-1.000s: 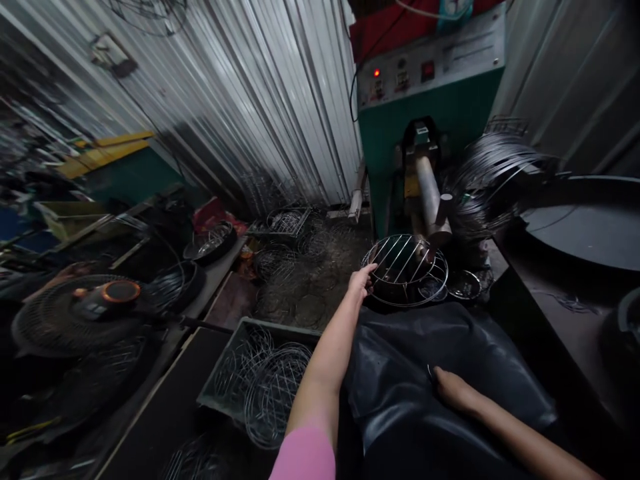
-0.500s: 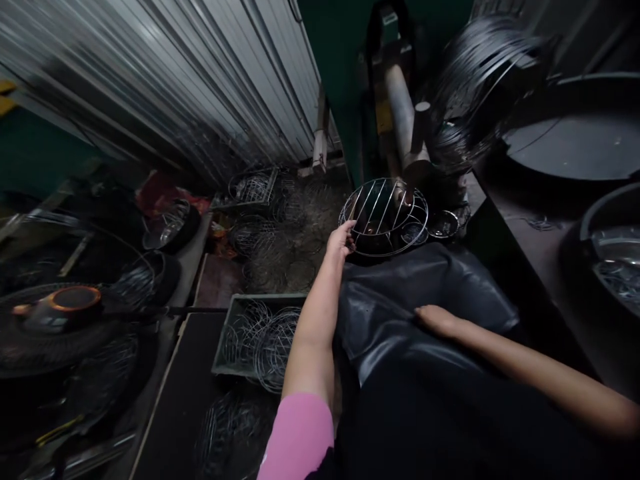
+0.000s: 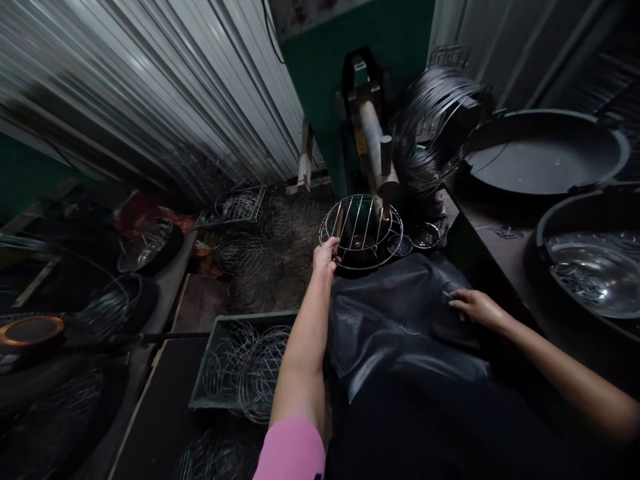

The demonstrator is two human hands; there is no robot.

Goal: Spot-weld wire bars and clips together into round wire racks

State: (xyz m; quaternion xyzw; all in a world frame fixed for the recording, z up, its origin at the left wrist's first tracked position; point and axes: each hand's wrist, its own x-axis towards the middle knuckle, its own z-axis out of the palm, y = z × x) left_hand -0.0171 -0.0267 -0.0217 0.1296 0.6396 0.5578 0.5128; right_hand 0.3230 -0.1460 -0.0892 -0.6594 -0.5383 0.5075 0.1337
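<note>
My left hand [image 3: 327,255] is closed on the near-left rim of a round wire rack [image 3: 370,245], which has parallel bars across a double ring. A thin brown strip [image 3: 340,222] stands up beside the fingers; whether they grip it too I cannot tell. The rack's far side meets the tip of a machine's electrode arm [image 3: 385,157]. Over the black apron [image 3: 385,293] on my lap, my right hand [image 3: 473,307] pinches a short thin piece of wire [image 3: 445,293]. Another small curved wire [image 3: 411,331] lies on the apron.
A green-grey crate [image 3: 200,393] of wire rings stands left of my arm. Wire rings cover the floor beyond. At right are a large pan [image 3: 540,160] and a basin [image 3: 545,233] holding a metal bowl [image 3: 595,273] of small wire pieces. A wire coil [image 3: 435,120] hangs near the machine.
My right hand has moved right and a little up from the apron's middle, and wire now shows at its fingertips. My left hand still holds the rack. The whole view has shifted.
</note>
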